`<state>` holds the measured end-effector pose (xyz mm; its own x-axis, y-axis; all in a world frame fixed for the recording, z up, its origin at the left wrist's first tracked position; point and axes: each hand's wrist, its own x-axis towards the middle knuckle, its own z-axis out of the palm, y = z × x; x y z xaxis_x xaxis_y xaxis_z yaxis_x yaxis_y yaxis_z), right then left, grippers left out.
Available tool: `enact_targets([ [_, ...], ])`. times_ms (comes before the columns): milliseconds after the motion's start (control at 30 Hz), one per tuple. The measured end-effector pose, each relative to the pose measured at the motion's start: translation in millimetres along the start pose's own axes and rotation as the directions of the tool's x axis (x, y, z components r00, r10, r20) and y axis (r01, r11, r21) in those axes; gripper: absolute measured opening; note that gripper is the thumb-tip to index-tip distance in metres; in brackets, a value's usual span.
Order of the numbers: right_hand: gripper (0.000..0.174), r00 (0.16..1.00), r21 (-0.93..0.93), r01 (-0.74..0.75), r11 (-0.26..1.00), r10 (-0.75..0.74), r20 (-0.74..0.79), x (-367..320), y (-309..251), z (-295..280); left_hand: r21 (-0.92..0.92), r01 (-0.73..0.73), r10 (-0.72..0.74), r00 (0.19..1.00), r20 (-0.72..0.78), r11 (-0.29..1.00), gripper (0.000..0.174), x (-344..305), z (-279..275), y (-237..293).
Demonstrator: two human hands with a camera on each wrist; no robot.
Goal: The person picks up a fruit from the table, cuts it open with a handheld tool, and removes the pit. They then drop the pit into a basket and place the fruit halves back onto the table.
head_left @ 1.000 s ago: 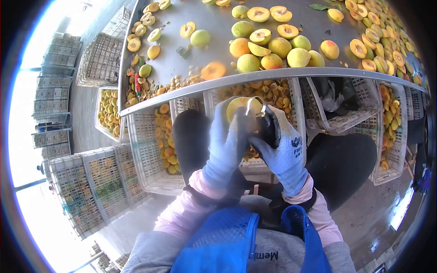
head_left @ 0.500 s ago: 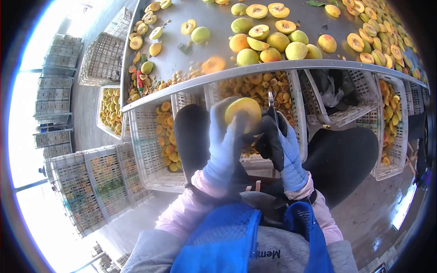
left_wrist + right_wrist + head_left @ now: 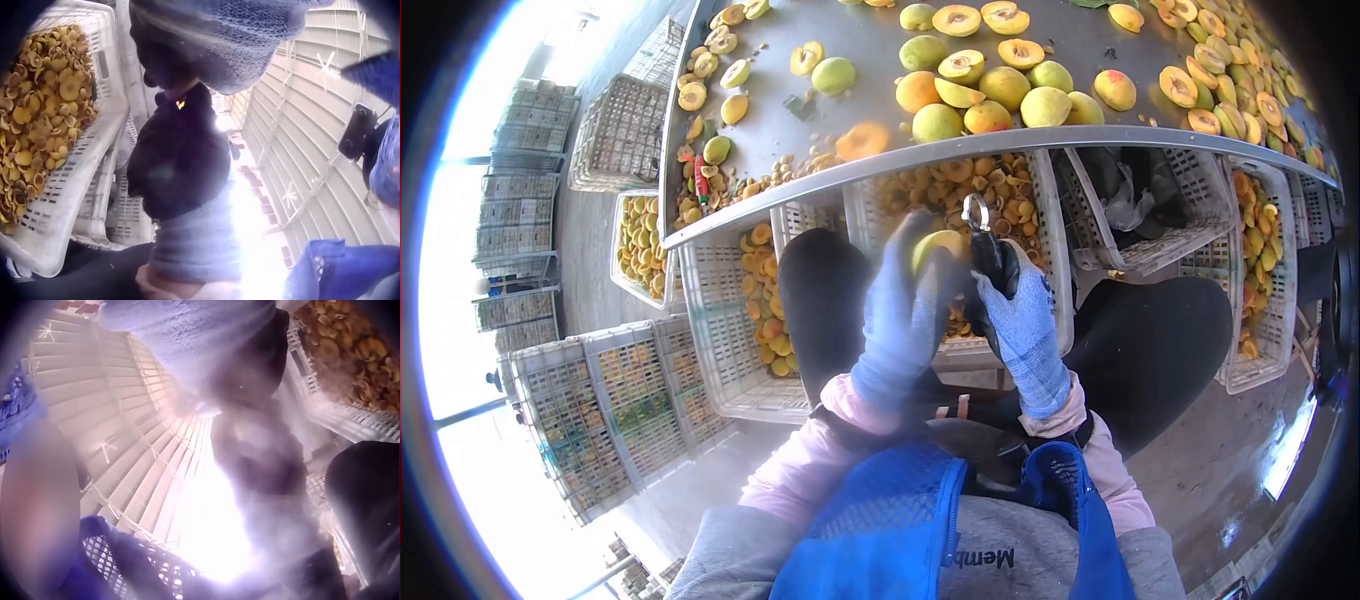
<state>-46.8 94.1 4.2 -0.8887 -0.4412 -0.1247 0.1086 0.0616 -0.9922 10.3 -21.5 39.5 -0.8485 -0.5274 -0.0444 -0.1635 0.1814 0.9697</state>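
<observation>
In the head view my left hand [image 3: 900, 320], in a blue knit glove with dark fingers, holds a yellow-green peach [image 3: 938, 246]; motion blurs both. Just to its right, my right hand [image 3: 1030, 325], gloved alike, grips the dark handle of a pitting tool whose bright metal loop [image 3: 976, 210] points up, away from my body. The loop stands beside the peach, apart from its visible surface. Both wrist views show the gloved hands close together, dark against the glare, with the peach mostly hidden.
A metal table [image 3: 770, 115] ahead carries whole peaches [image 3: 1048, 107], cut halves, loose pits and a red-handled tool [image 3: 701, 180]. Below its edge, a white crate [image 3: 1055, 230] of cut pieces stands between my knees. More crates [image 3: 735, 350] of fruit flank my legs.
The loop was over the peach a second ago, then lifted off to the right. Now it has swung slightly left and turned broadside, while the peach has tilted in my left hand.
</observation>
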Motion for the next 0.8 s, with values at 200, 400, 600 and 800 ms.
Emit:
enact_targets([
  [200, 0.017, 1.0, -0.005, 0.005, 1.0, -0.005, -0.014, 0.4, -6.1, -3.2, 0.012, -0.036, 0.035, 0.998, 0.052, 0.999, 0.032, -0.9, 10.1, -7.7],
  [400, 0.018, 0.935, 0.364, -0.353, 0.862, 0.333, 0.119, -8.6, -20.7, -22.3, -0.435, 0.288, -0.314, 0.949, 0.014, 0.853, 0.03, 2.7, 4.0, -24.6],
  [600, 0.028, 0.943, -0.366, 0.331, 0.869, -0.307, 0.124, -25.4, -20.9, 1.2, 0.578, -0.54, 0.656, 0.755, 0.01, 0.612, 0.044, 12.3, -1.5, -29.1],
  [800, 0.031, 0.972, -0.329, 0.225, 0.917, -0.187, 0.145, -28.7, 0.0, 9.1, 0.445, -0.324, 0.424, 0.894, -0.144, 0.835, 0.028, 5.6, 0.1, -30.2],
])
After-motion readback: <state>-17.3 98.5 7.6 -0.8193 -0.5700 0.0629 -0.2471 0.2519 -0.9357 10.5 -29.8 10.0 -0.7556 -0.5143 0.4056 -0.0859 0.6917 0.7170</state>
